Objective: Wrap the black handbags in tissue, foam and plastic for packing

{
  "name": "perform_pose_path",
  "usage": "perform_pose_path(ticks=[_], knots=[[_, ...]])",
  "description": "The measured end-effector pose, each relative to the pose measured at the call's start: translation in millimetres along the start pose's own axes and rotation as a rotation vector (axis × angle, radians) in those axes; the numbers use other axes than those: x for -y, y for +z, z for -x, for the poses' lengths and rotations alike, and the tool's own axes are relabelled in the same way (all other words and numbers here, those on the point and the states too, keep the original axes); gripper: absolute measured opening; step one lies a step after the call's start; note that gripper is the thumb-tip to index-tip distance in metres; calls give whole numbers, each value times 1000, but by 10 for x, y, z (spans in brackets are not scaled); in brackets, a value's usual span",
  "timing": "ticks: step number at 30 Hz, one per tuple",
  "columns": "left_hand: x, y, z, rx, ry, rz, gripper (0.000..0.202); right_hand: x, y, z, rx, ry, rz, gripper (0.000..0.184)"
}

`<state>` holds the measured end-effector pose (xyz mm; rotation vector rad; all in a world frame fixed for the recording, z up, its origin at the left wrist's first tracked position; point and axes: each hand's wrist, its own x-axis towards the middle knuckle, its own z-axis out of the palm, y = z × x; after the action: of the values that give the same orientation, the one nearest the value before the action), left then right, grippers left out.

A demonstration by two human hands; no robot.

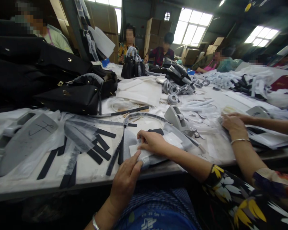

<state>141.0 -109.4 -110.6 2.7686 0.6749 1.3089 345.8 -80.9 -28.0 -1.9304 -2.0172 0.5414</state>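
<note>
My left hand [124, 180] reaches up from the bottom edge, a bracelet on its wrist. Its fingers lie stretched out with the tips resting on a plastic-wrapped grey and white piece [146, 153] at the table's near edge. A co-worker in a flowered sleeve [232, 191] sits at my right. One of that person's hands [153, 142] presses on the same wrapped piece, just beyond my fingers. Their other hand [231, 123], with a bangle, rests on papers further right. My right hand is not in view.
Black straps [98, 150] and clear wrappers lie on the white table [86, 169]. A grey tape dispenser [179, 119] stands behind the wrapped piece. Black handbags [69, 99] pile at the left. Tape rolls [174, 91], white sheets and other seated people fill the far side.
</note>
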Motion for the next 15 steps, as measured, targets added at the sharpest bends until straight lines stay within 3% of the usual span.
perform_pose_path(ticks=[4,9,12,15], knots=[[-36,-23,-36,91,28,-78,43,-5,18,-79,-19,8,5,38],[-68,-23,-65,116,-5,-162,44,-41,27,-1,-229,-42,-51,29],[-47,-16,-74,112,23,-171,43,-260,-224,211,-415,-96,-160,16],[-22,-4,-83,68,54,-170,43,-668,-674,500,-606,79,-181,12]])
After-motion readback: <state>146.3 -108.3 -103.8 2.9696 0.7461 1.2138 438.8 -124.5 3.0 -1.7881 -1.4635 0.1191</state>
